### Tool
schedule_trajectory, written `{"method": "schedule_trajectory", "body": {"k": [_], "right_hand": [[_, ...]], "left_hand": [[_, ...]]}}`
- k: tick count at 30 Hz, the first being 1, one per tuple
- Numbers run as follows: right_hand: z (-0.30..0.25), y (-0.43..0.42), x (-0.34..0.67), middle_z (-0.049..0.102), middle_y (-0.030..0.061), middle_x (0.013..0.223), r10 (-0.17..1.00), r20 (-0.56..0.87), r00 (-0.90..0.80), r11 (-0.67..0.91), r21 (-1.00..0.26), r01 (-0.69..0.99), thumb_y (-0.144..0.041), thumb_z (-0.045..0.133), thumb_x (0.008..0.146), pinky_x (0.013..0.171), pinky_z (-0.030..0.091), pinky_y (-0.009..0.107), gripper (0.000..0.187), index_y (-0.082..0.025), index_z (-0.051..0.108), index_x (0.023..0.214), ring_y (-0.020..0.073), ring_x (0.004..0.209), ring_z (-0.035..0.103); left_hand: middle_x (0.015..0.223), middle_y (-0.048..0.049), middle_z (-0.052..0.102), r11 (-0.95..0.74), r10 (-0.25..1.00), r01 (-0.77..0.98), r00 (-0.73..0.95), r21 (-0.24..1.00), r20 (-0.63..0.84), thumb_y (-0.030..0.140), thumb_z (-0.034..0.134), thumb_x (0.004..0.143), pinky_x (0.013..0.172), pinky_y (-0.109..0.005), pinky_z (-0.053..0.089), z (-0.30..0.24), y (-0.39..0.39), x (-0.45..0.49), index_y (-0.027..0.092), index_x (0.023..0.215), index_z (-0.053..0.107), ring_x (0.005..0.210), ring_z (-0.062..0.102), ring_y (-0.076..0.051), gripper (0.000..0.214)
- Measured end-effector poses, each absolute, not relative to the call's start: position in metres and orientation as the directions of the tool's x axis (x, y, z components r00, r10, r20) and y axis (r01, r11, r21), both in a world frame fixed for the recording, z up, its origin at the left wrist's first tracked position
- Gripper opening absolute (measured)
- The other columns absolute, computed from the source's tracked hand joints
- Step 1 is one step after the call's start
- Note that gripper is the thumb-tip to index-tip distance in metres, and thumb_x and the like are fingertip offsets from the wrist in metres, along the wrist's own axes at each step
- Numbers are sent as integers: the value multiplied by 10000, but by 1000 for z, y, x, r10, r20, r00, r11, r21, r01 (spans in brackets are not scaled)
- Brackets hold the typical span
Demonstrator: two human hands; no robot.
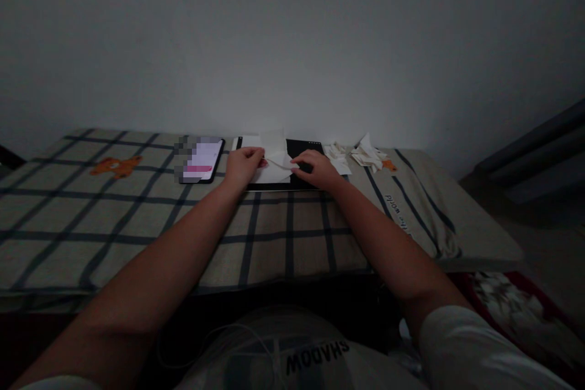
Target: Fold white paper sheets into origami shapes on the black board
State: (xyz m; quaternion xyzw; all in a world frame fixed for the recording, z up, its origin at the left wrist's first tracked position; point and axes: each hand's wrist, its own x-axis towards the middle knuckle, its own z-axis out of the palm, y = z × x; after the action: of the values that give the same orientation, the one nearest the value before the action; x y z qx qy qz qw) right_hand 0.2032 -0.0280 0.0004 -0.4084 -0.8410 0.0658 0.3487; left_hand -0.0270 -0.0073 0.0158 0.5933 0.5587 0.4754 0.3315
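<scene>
A piece of white paper (274, 141) stands partly raised between my hands, with a crease or folded edge along its lower side. My left hand (244, 164) pinches its left end between thumb and fingers. At the right end, my right hand (315, 167) has thumb and index finger closed on the paper's corner. Beneath lies a flat white sheet (274, 175) on a black board or folder (299, 146). Just right of my right hand are loose white paper pieces (337, 152), and beyond them a small pile of folded paper pieces (368, 152).
A phone (203, 161) with a lit screen lies left of the board. Everything rests on a checked cloth (283, 231) over a flat surface against a grey wall (292, 42). At lower right, a red container (470, 286) holds many white paper pieces (507, 298). A thin white cable (183, 365) hangs near my lap.
</scene>
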Motion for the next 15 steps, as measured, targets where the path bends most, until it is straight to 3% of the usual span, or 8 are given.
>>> {"method": "schedule_trajectory", "body": {"k": [4, 9, 15], "right_hand": [[1, -30, 201, 671, 84, 1030, 761, 523, -384, 610, -375, 699, -438, 713, 842, 941, 441, 372, 280, -214, 743, 1007, 234, 1030, 573], [4, -30, 197, 680, 84, 963, 766, 545, -342, 588, -376, 716, -286, 595, 933, 897, 452, 338, 183, -195, 753, 943, 207, 969, 599], [6, -29, 196, 721, 92, 889, 815, 542, -207, 471, -409, 782, -221, 579, 908, 807, 456, 327, 184, -153, 751, 911, 204, 842, 628]], "left_hand": [[768, -64, 765, -142, 980, 334, -84, 932, 180, 335, 654, 808, 756, -279, 545, 13, -6, -26, 136, 876, 771, 755, 723, -196, 241], [789, -72, 769, -122, 988, 263, -57, 957, 142, 354, 661, 803, 749, -291, 557, 6, -2, -26, 146, 890, 772, 757, 727, -198, 251], [943, -102, 780, -183, 983, 328, 33, 927, 183, 458, 751, 750, 825, -337, 552, 9, -6, -26, 154, 1019, 771, 836, 726, -221, 406]]}}
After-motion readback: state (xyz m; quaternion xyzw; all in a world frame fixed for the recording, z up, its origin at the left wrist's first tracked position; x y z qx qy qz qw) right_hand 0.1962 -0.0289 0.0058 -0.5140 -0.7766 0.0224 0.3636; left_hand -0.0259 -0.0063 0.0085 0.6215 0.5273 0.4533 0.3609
